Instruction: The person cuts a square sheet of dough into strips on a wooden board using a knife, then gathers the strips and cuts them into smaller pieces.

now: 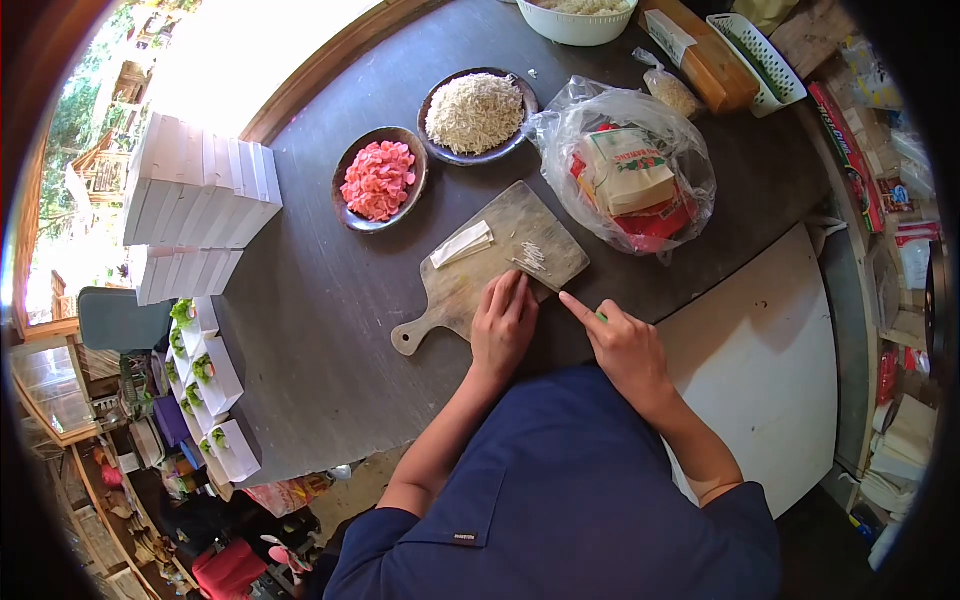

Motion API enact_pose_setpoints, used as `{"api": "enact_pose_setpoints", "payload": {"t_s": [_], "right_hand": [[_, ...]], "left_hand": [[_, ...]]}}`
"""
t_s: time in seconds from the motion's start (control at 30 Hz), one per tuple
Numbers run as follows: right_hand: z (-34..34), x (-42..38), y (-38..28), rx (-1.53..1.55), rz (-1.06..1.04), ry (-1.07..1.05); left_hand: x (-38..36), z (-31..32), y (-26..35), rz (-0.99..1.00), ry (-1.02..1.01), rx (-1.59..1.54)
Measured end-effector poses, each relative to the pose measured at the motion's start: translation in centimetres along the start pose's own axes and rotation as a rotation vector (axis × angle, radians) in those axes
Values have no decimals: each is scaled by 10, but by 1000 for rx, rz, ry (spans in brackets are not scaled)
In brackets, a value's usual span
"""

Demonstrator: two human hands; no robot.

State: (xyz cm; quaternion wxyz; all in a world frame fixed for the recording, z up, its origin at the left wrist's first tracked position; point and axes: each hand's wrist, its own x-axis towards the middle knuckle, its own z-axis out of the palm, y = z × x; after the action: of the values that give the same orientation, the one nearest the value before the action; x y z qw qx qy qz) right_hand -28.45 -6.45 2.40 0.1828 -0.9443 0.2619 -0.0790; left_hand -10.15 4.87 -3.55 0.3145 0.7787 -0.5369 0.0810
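A wooden cutting board [470, 285] with a handle lies at an angle on the dark table. My left hand [503, 325] rests on its near edge, fingers bent and pressed together over a thin white piece that they mostly hide. In my right hand [628, 350] is a knife [601, 317] with a green handle, index finger stretched along it; its blade lies low by my left fingertips. Fine white shreds [533, 257] are scattered just beyond the blade. Farther left on the board sits a small stack of long white strips [463, 244].
Beyond the board stand a bowl of pink slices [380, 182], a bowl of white shreds [474, 113] and a plastic bag of packets [630, 175]. White boxes [200, 200] are stacked at left, near open boxes with greens [215, 370]. A white basin [578, 25] stands at the back.
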Motion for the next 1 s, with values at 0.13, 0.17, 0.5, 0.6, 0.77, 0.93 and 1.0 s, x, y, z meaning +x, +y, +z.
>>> {"api": "enact_pose_setpoints", "payload": {"t_s": [0.13, 0.17, 0.5, 0.6, 0.77, 0.93, 1.0], "right_hand": [[4, 3, 0, -5, -2, 3], [5, 5, 0, -4, -4, 2], [7, -5, 8, 20, -16, 44], [7, -9, 11, 51, 14, 2], [16, 11, 1, 16, -10, 67], [15, 17, -3, 15, -18, 100], [11, 12, -2, 9, -14, 76]], "left_hand": [[0, 1, -1, 14, 0, 6], [0, 1, -1, 17, -3, 2], [-2, 2, -1, -17, -5, 19], [-1, 1, 0, -7, -1, 11], [-1, 3, -2, 7, 11, 9], [-1, 2, -1, -9, -2, -14], [-1, 2, -1, -8, 3, -12]]}}
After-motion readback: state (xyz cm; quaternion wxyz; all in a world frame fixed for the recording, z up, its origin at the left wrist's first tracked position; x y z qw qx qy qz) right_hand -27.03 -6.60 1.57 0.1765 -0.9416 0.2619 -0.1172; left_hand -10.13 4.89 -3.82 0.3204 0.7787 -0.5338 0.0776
